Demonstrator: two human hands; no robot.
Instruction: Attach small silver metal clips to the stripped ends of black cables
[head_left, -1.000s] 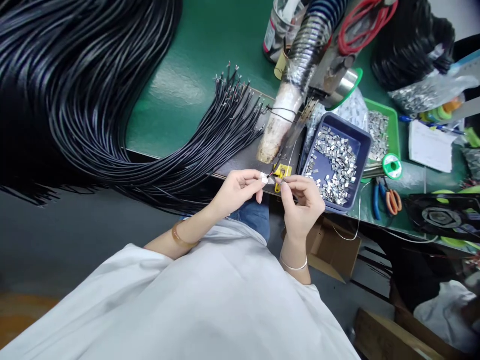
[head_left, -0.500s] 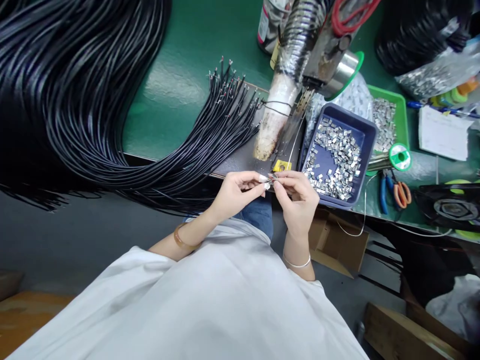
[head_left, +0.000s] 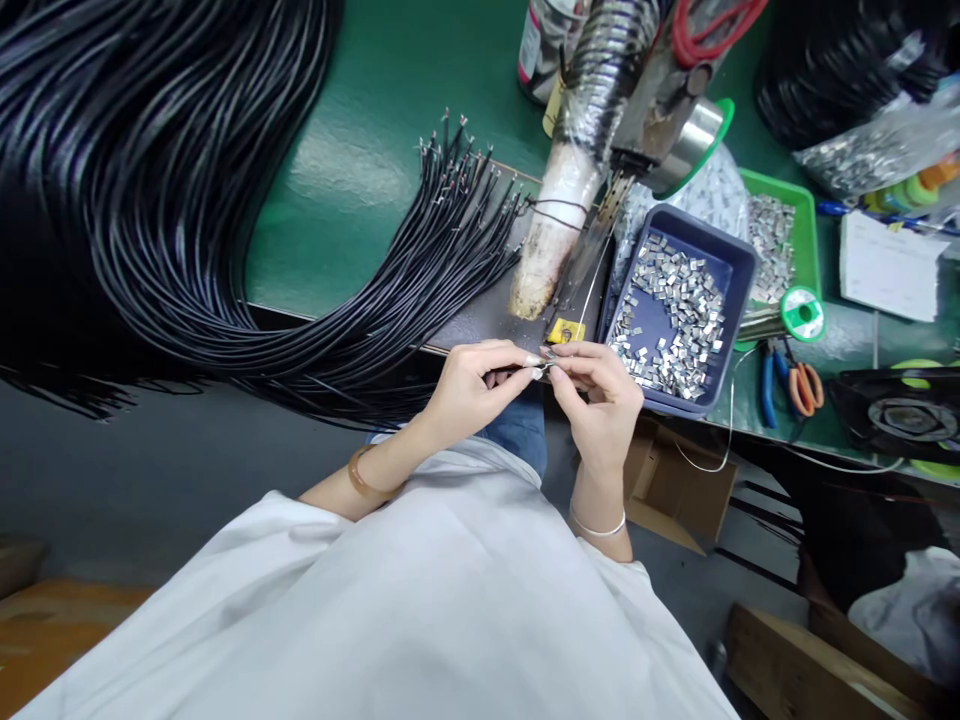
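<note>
My left hand (head_left: pixel 480 385) pinches a thin black cable, whose end (head_left: pixel 550 364) shows as a dark strand with a silvery glint at the fingertips. Close against it, my right hand (head_left: pixel 600 395) is closed in a pinch at that same end; the small piece in its fingers is mostly hidden. Both hands meet just off the bench's front edge. Beyond them lies a yellow block (head_left: pixel 565 331). A bundle of black cables (head_left: pixel 420 270) with stripped tips rests left of the hands. On the right, a blue tray (head_left: pixel 739 270) holds many small metal connector shells (head_left: pixel 686 310).
A white-wrapped duct nozzle (head_left: pixel 551 225) hangs over the bench beside a solder spool (head_left: pixel 690 145). Farther right are a green tray (head_left: pixel 806 230), another solder reel (head_left: pixel 802 314), pliers (head_left: pixel 804 388), a notepad (head_left: pixel 889 265) and a black fan (head_left: pixel 907 415). A cardboard box (head_left: pixel 675 485) sits below.
Both hands stay together at the cable end, with only a slight shift of the fingers. The whole view has moved very slightly.
</note>
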